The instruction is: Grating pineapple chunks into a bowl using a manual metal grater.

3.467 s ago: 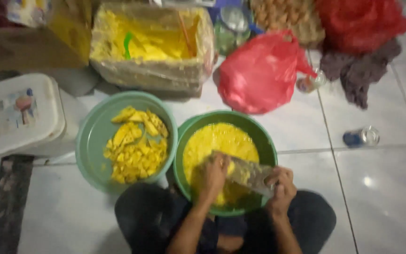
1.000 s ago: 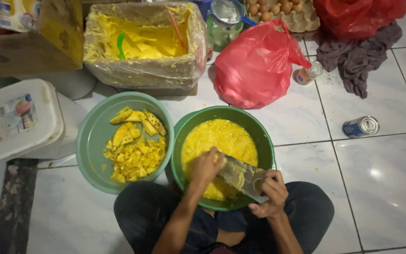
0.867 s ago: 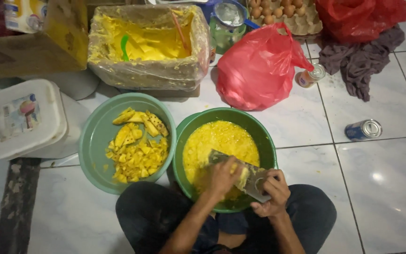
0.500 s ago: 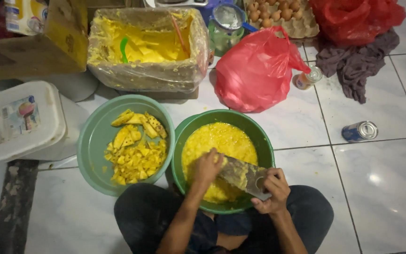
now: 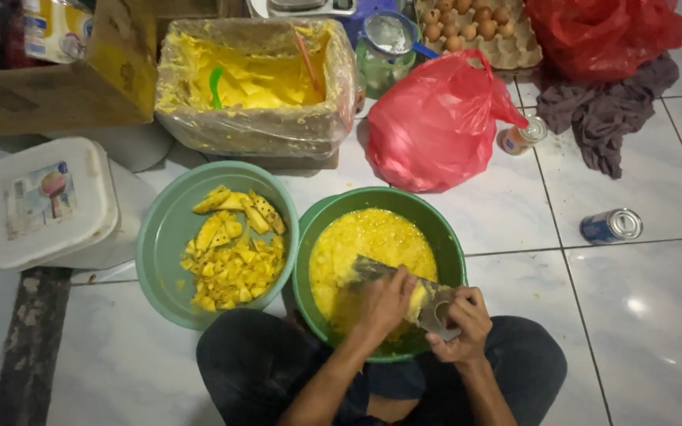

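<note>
I sit on the tiled floor with a dark green bowl [image 5: 444,229] of grated yellow pulp between my knees. A flat metal grater [image 5: 372,270] slants across the bowl. My right hand [image 5: 458,322] grips the grater's lower end at the bowl's near rim. My left hand [image 5: 387,300] presses a yellow fruit piece, mostly hidden under the fingers, against the grater face. Left of it stands a lighter green bowl [image 5: 161,237] holding several yellow fruit chunks [image 5: 234,252].
Behind the bowls: a plastic-lined box of yellow fruit [image 5: 254,79], a red plastic bag [image 5: 436,126], an egg tray [image 5: 475,24], a glass jar [image 5: 384,55], a dark cloth [image 5: 605,118]. A white lidded tub [image 5: 41,201] stands left, a cardboard box [image 5: 49,79] behind it. Two cans [image 5: 611,226] lie right.
My left hand has slid back and forth along the grater, now lower near its handle end. The view shifted slightly; bowls and right hand stayed put.
</note>
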